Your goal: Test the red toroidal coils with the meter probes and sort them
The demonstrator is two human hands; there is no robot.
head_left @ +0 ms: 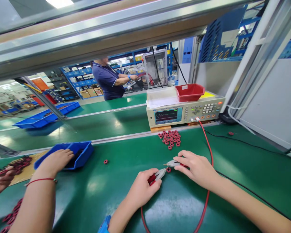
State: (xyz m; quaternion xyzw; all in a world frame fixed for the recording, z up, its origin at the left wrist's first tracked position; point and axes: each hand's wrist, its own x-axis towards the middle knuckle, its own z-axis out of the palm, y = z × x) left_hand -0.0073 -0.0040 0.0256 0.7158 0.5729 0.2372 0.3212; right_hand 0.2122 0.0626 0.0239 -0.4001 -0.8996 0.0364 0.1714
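Observation:
My left hand (144, 187), with a blue band at the wrist, is closed around a red-handled, plier-shaped test clip (160, 174). My right hand (196, 166) grips a second such test clip (171, 163), its metal jaws pointing left. Between the two jaw tips lies a small red-and-black wound ring coil (168, 170) on the green bench; whether the jaws pinch its leads is too small to tell. Just behind, a cluster of similar coils (170, 138) sits before the bench tester (184, 111), whose screen shows a waveform and a green OK.
A red cable (210, 149) loops from the tester. One loose coil (106, 161) lies left, another (230, 133) far right. A co-worker's hand (57, 160) reaches into a blue bin (87, 152); another hand (1, 181) holds coils. A red tray (190, 93) stands on the tester.

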